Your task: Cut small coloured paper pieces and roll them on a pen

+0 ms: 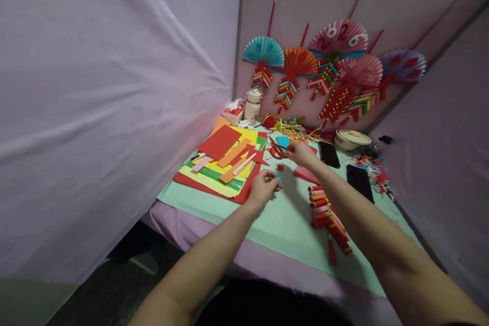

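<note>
My left hand [263,186] is closed in a pinch on a small blue piece of paper [278,179], just above the table. Farther back, my right hand [300,154] has its fingers together at the red handles of a pair of scissors [276,151], whose blades point away to the left. A small red paper piece [280,167] lies between the two hands. Beyond the scissors is a blue sheet of paper [283,141]. Under my right forearm lies a string of paper firecrackers [324,210], partly hidden, with a folded pink paper [305,174] above it.
Stacked coloured paper [219,142] with a white pen [244,164] covers the table's left. Paper strips [292,127], a thermos [252,107] and a tissue box [234,112] stand behind. Two black phones [329,155] and a lidded bowl [351,140] are right. Paper fans [338,38] hang behind.
</note>
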Motion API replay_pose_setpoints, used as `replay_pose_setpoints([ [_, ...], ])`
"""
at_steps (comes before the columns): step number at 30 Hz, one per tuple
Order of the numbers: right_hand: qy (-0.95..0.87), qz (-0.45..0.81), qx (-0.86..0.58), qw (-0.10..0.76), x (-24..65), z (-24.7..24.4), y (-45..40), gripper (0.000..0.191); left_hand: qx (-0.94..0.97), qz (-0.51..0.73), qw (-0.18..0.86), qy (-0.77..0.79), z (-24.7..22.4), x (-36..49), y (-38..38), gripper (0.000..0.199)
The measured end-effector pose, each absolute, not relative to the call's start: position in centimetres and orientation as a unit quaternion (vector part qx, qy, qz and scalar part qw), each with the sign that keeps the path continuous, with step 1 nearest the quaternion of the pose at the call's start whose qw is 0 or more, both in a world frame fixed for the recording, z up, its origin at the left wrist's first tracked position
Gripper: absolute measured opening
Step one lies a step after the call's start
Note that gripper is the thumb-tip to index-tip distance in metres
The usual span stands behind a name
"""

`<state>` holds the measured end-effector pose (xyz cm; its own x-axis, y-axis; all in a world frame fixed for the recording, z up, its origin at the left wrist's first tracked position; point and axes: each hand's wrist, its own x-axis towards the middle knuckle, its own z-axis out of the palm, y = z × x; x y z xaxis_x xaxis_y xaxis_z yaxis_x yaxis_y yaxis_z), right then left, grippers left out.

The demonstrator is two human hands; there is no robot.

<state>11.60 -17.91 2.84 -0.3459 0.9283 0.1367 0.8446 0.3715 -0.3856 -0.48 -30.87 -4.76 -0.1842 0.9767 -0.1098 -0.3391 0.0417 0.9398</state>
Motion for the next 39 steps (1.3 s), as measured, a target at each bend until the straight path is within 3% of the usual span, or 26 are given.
replay_pose_setpoints([
  [7,-0.776,0.121,-0.616,0.066,7.2,0.1,-13.6,0.029,0.253,0.648,0.563,0.447,-4.7,-1.4,-30.5,0.020],
  [15,-0.754,0.148,-0.632,0.098,9.0,1.5,-14.8,0.025,0.228,0.656,0.578,0.428,-4.6,-1.2,-30.5,0.022],
  [20,-0.748,0.202,-0.614,0.150,12.1,3.4,-18.1,0.016,0.228,0.671,0.565,0.422,-4.0,-1.4,-30.5,0.024],
  [26,-0.756,0.360,-0.496,0.230,15.1,1.8,-27.1,0.022,0.228,0.691,0.549,0.412,-3.2,-2.1,-30.6,0.029],
  [30,-0.657,0.473,-0.448,0.379,14.2,-1.4,-31.7,0.036,0.228,0.704,0.534,0.410,-2.6,-2.7,-30.8,0.031],
  [34,-0.681,0.426,-0.472,0.364,12.7,-2.8,-33.9,0.045,0.221,0.725,0.501,0.417,-2.2,-3.1,-31.0,0.029],
  [39,-0.772,0.252,-0.474,0.342,12.4,-3.0,-35.0,0.042,0.223,0.745,0.486,0.399,-1.9,-3.1,-31.1,0.028],
])
